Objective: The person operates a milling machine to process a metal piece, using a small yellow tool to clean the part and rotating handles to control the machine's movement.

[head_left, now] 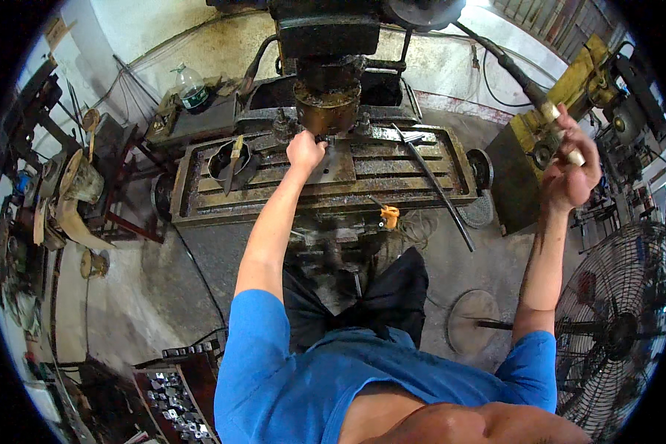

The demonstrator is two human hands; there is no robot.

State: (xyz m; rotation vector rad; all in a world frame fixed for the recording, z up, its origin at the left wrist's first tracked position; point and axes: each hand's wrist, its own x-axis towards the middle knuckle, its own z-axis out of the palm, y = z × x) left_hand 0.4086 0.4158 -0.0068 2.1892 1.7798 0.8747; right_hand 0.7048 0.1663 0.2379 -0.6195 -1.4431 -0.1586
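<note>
Below the machine's round spindle head (327,107), my left hand (305,152) is closed near the middle of the slotted metal table (325,194). Whatever its fingers grip is hidden beneath the spindle. Raised at the right, my right hand (572,174) wraps around the pale end of a long dark lever (507,66) that slopes down from the machine. Left of my left hand, a dark bowl (220,164) sits on the table with a brush (235,159) laid across it. A long metal bar (433,181) lies over the table's right part, its near end beyond the edge.
An orange rag (389,216) hangs at the table's front edge. To the right stand a black floor fan (614,325) and a yellow machine (514,166). Small metal parts fill a tray (176,407) at lower left. A clear bottle (191,89) stands at the back left.
</note>
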